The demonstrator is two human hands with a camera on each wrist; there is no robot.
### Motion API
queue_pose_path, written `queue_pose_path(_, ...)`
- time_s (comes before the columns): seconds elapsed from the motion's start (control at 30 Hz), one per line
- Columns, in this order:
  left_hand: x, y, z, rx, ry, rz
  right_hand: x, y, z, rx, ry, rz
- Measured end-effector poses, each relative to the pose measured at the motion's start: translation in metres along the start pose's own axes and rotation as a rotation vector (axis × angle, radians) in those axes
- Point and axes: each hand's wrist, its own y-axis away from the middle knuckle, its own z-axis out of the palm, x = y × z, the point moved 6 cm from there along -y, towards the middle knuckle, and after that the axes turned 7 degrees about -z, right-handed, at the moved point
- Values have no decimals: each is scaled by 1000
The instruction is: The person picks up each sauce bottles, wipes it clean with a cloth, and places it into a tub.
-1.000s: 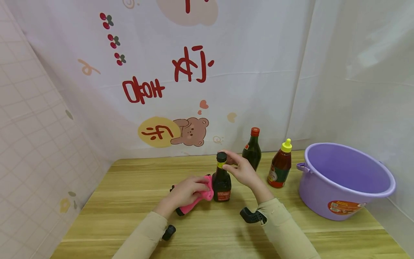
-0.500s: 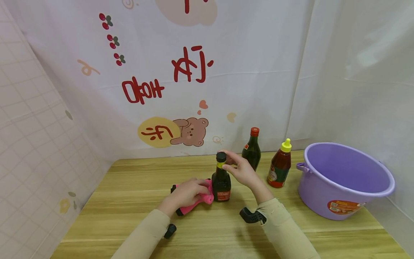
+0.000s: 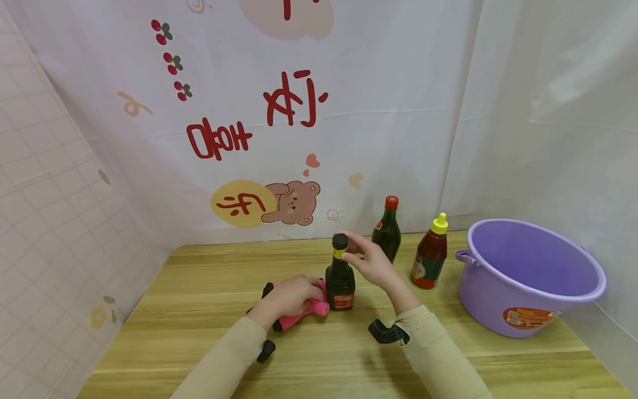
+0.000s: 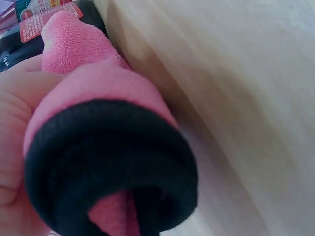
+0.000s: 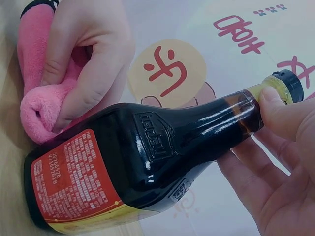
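Observation:
A dark sauce bottle (image 3: pixel 340 280) with a black cap and red label stands mid-table. My right hand (image 3: pixel 349 247) pinches its neck just under the cap; in the right wrist view the thumb (image 5: pixel 275 105) lies on the yellow neck band of the bottle (image 5: pixel 147 162). My left hand (image 3: pixel 294 293) grips a bunched pink cloth (image 3: pixel 306 311) with black trim and holds it against the bottle's lower left side. Up close, the cloth (image 4: pixel 98 128) fills the left wrist view, with the bottle's label (image 4: pixel 47 19) at the top left.
A dark bottle with a red cap (image 3: pixel 387 231) and a red sauce bottle with a yellow cap (image 3: pixel 430 255) stand behind on the wooden table (image 3: pixel 209 277). A purple basin (image 3: pixel 503 299) sits at the right. A printed curtain hangs close behind.
My left hand has slid the pink cloth a little down and left along the bottle's side. The right hand and the bottle have stayed in place.

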Motion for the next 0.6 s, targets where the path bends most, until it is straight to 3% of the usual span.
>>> queue_pose_path(0.33,-11,13,-13,68,62,9,2,0,0,4,18,33)
queue_pose_path(0.43,-17,17,-26,133,65,-12,2,1,0,4,16,29)
queue_pose_path(0.6,-16,22,-56,313,65,2,2,1,0,-2,8,16)
